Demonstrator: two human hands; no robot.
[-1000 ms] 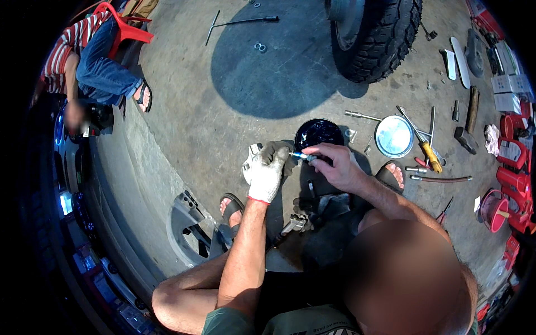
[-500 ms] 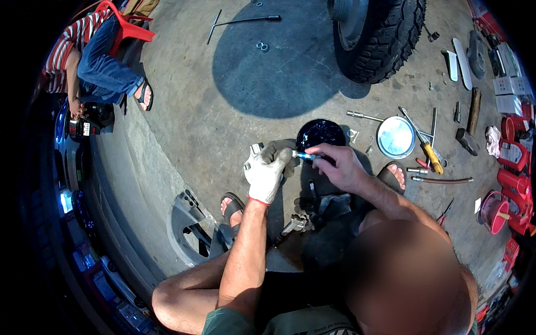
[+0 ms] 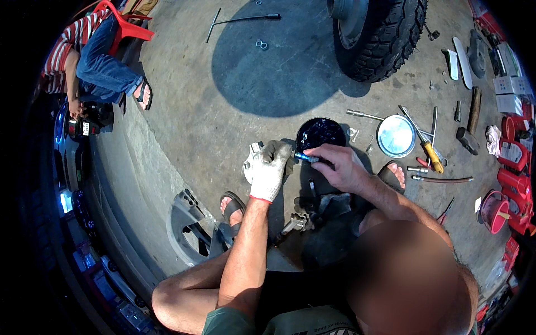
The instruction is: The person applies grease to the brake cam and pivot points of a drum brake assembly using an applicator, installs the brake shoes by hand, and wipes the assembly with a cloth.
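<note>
Grips closed, mid-frame;
I see right hand pinching blue tool; gloved left hand curled round metal part.

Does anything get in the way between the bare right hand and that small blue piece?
Nothing visible does: the right hand holds the blue piece directly. The gloved left hand, close by the piece's far end, grips a pale metal part, and the dark round pan sits beyond, not between them.

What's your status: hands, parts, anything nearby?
Left hand gloved, gripping grey metal part. Right hand bare, pinching blue cylindrical piece. Black round container just beyond right hand.
</note>
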